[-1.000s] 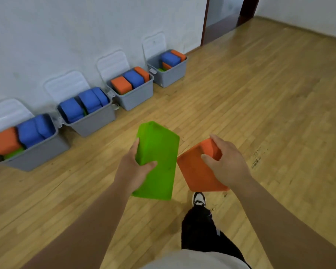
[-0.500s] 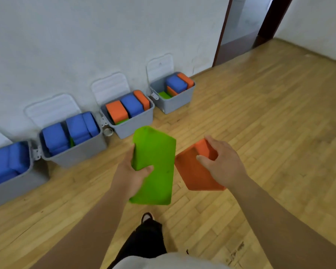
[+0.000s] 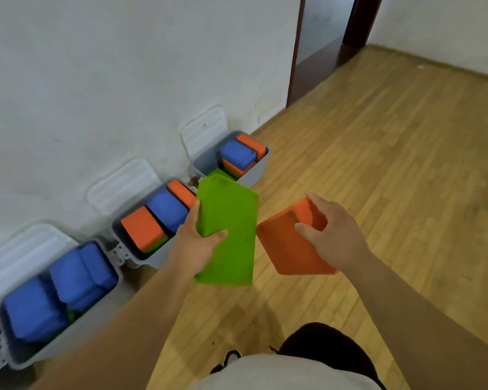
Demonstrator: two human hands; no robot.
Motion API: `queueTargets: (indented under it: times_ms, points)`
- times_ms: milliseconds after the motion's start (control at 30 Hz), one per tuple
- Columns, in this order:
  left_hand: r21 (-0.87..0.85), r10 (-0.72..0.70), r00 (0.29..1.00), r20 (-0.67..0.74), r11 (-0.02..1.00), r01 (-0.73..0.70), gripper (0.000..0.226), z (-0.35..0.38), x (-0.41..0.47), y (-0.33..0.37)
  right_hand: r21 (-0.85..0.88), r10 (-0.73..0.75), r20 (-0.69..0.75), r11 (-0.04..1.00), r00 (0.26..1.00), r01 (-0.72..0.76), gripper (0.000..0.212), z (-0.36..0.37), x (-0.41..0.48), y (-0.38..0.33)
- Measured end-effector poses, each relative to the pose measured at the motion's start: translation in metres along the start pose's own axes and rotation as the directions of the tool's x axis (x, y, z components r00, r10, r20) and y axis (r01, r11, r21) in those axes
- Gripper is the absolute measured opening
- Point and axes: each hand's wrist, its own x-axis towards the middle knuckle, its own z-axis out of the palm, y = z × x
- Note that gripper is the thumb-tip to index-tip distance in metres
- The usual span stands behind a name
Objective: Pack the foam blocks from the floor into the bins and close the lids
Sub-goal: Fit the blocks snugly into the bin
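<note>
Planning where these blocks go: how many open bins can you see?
3, along the wall: near bin lower left, middle bin by the left hand, far bin toward the doorway. Others may lie past the left edge.

White wall (image 3: 102,66), wooden floor (image 3: 392,170), dark doorway (image 3: 321,38)

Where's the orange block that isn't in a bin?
In the head view, right of centre: the right hand holds the orange block above the floor, beside the green block.

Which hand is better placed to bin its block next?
Left. The left hand holds the green block nearest the open bins; the right hand holds the orange block farther out, over floor.
</note>
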Motion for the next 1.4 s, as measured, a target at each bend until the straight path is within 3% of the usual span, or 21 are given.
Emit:
queueTargets:
  times_ms: [233,400,667,933,1133,1400]
  points:
    - [-0.035,-0.088,0.993,-0.072,0.996,0.086,0.107,0.035,0.162,0.026,0.016,-0.003,0.092,1.000,0.996,0.001,0.073,0.013,0.189,0.023]
    - [-0.158,-0.213,0.959,-0.187,0.970,0.185,0.098,0.062,0.255,0.059,-0.006,-0.095,0.221,0.995,0.971,0.099,0.078,0.009,0.339,0.025]
    - [-0.319,-0.383,0.874,-0.301,0.904,0.286,0.097,0.056,0.374,0.083,-0.077,-0.258,0.391,0.947,0.884,0.311,0.076,0.043,0.545,-0.036]
    - [-0.351,-0.525,0.805,-0.277,0.835,0.424,0.095,0.021,0.548,0.033,-0.098,-0.241,0.591,0.926,0.770,0.366,0.070,0.173,0.709,-0.067]
    - [-0.355,-0.618,0.751,-0.233,0.773,0.526,0.097,0.033,0.678,-0.048,-0.181,-0.193,0.719,0.875,0.668,0.448,0.069,0.311,0.830,-0.039]
    - [-0.506,-0.776,0.566,-0.278,0.619,0.600,0.093,0.114,0.768,-0.206,-0.111,-0.132,0.919,0.816,0.370,0.567,0.071,0.539,0.950,0.036]
